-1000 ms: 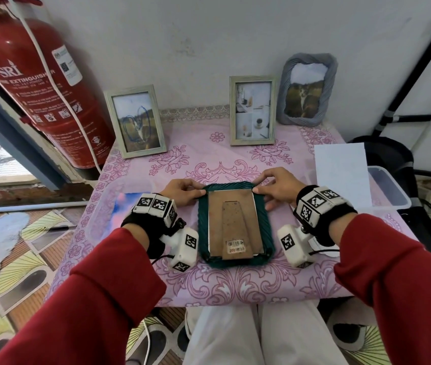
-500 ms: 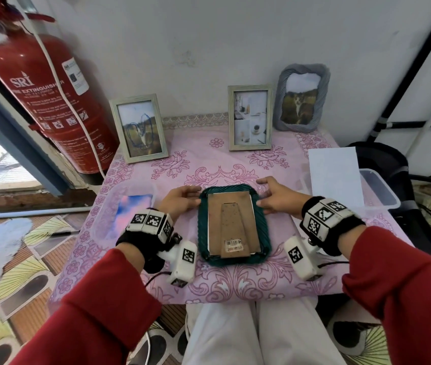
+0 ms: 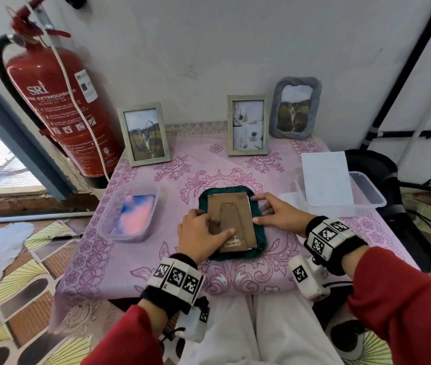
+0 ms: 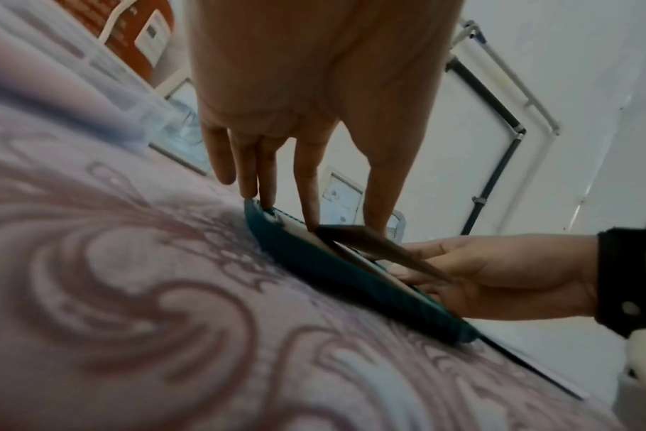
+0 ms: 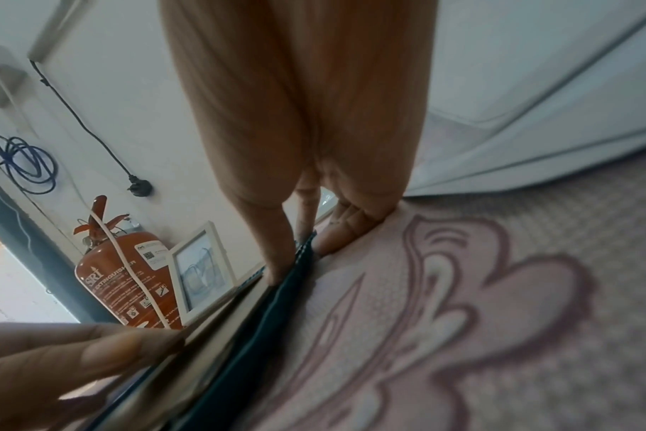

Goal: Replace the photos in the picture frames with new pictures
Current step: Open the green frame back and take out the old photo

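Observation:
A dark green picture frame [image 3: 259, 227] lies face down in the middle of the pink tablecloth, its brown backing board [image 3: 235, 206] and stand leg facing up. My left hand [image 3: 199, 234] lies over the board's left side, fingertips on the board and thumb across the lower part of the stand leg. In the left wrist view the fingers [image 4: 310, 201] point straight down onto the frame [image 4: 314, 262], and the stand leg [image 4: 380, 248] stands slightly raised. My right hand [image 3: 275, 214] is spread at the frame's right rim, index finger and thumb touching it.
Three standing frames lean on the back wall: left [image 3: 144, 134], middle [image 3: 248, 125], grey one [image 3: 297, 108]. A clear tub [image 3: 130, 214] with a pink-blue photo sits left. A white sheet [image 3: 326, 177] rests on another tub [image 3: 367, 192] at right. A fire extinguisher [image 3: 61, 109] stands at left.
Both hands have come from the frame's far corners down to its sides. My left hand now lies on the backing board, which sits a little askew. The head view has shifted.

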A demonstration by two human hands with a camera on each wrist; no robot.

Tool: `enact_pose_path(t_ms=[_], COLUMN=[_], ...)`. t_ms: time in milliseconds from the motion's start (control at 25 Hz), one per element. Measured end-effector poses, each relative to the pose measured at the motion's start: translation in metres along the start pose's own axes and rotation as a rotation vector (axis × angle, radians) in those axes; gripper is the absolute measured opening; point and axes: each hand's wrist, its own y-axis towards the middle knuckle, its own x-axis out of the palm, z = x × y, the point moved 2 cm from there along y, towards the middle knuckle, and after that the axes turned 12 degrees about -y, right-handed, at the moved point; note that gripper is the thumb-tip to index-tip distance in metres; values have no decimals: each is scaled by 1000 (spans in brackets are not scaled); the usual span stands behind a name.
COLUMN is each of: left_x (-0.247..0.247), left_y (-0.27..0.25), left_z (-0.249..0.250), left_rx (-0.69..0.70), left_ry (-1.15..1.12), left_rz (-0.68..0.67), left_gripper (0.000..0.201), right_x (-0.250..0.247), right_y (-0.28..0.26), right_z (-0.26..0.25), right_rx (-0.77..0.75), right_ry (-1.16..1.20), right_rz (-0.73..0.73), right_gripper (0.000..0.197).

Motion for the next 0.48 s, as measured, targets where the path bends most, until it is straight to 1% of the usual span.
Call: enact_pose_path(t_ms=[200, 480], left_x=[1, -2], left_y=[0, -1], left_z=[1, -1], left_rx=[-65, -50], left_ry=[-136, -413], left_rz=[38, 89], left_gripper=[39, 27], right_x=[2, 5], right_y=[1, 4], right_z=[-1, -3], right_rx=[-12, 23], right_ry=[-27, -22], right_rz=[45, 106], right_gripper=[48, 43])
